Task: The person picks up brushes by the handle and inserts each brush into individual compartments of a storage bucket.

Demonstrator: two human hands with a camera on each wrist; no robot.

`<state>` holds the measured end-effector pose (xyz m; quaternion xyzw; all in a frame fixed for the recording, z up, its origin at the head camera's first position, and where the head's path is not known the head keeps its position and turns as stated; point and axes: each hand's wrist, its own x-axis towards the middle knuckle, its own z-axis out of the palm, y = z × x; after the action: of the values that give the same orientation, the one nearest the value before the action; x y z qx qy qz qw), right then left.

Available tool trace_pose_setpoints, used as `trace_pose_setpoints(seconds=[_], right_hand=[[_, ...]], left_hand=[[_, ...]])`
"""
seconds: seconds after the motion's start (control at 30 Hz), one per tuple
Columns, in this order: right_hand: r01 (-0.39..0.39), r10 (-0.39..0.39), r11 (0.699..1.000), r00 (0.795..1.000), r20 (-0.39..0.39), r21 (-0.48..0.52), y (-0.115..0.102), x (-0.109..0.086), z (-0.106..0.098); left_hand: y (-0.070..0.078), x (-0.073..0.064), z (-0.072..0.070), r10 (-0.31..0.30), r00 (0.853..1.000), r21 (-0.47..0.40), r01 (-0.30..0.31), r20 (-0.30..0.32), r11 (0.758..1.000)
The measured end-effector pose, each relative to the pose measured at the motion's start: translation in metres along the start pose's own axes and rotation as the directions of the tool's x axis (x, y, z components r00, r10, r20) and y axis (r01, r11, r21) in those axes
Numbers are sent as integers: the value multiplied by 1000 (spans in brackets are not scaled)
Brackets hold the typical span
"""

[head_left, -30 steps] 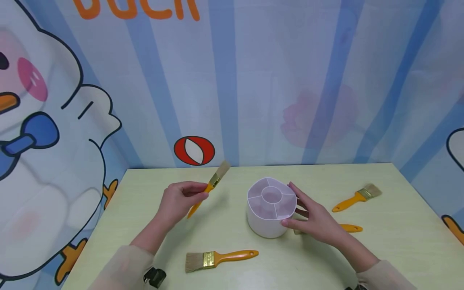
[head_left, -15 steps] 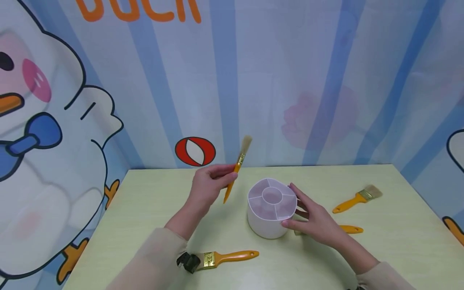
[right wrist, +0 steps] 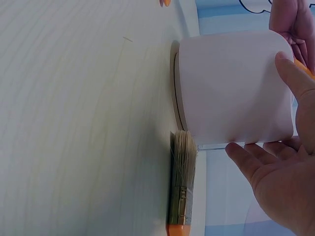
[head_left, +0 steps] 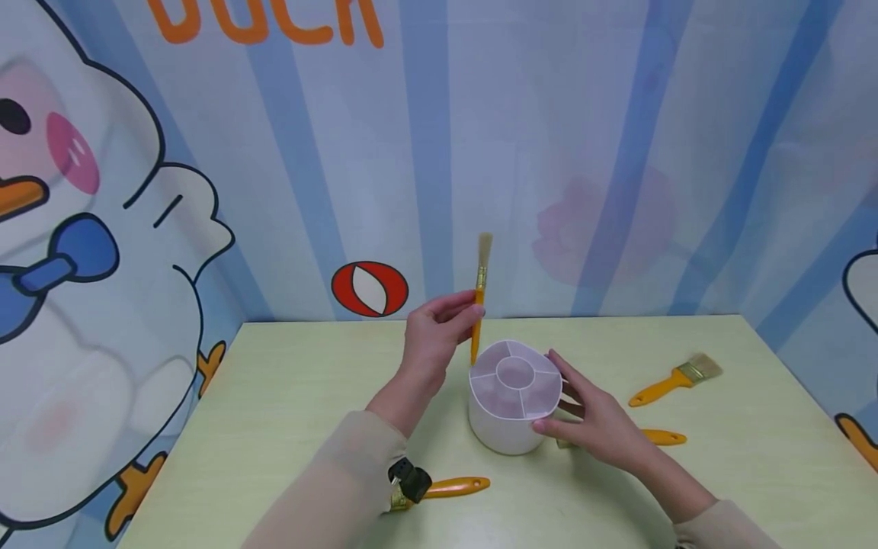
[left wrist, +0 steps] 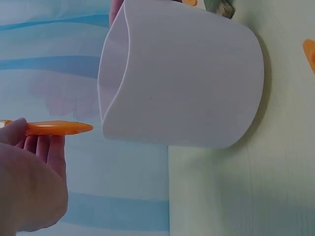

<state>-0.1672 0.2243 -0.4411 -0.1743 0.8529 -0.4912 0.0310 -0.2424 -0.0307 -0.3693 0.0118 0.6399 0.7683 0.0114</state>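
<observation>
My left hand (head_left: pixel 428 343) pinches a flat paintbrush (head_left: pixel 479 293) by its orange handle, bristles up. The handle's lower end is close to the left rim of a white round organizer (head_left: pixel 506 431), which is divided into several compartments around a central ring. In the left wrist view, the handle tip (left wrist: pixel 81 128) stands just off the organizer's rim. My right hand (head_left: pixel 604 423) holds the organizer's right side, thumb toward the front and fingers behind. From the right wrist, the thumb and fingertips touch the outer wall (right wrist: pixel 231 88). The organizer stands upright on the table.
One paintbrush (head_left: pixel 675 379) lies at the right of the pale table (head_left: pixel 309 374). Another paintbrush (head_left: pixel 661 437) lies partly under my right hand, bristles by the organizer's base. A third paintbrush (head_left: pixel 456 488) lies in front, partly hidden by my left sleeve. A printed curtain (head_left: pixel 480 152) hangs behind.
My left hand has moved right and away from me, bringing the paintbrush to the organizer's rim and turning it from slanted to nearly upright. My right hand and the organizer stay put.
</observation>
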Motion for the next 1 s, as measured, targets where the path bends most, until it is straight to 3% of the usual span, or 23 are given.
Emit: trace_pose_setpoints(seconds=[0.27, 0.47, 0.63, 0.8, 1.0], right_hand=[[-16, 16, 1000, 1000, 3, 4, 0, 0, 0], [-6, 6, 1000, 1000, 0, -2, 1, 0, 0], [-5, 5, 1000, 1000, -6, -13, 0, -1, -1], [-3, 3, 1000, 1000, -3, -4, -1, -1, -1], [-9, 9, 1000, 1000, 0, 4, 0, 0, 0]], left_hand=[[-14, 2, 13, -10, 1000, 13, 10, -1, 1000], [-24, -1, 12, -24, 1000, 112, 23, 9, 993], [-28, -4, 10, -15, 1000, 229, 9, 25, 973], [-26, -5, 9, 10, 998, 394, -33, 59, 918], [-19, -5, 8, 72, 986, 571, -147, 153, 808]])
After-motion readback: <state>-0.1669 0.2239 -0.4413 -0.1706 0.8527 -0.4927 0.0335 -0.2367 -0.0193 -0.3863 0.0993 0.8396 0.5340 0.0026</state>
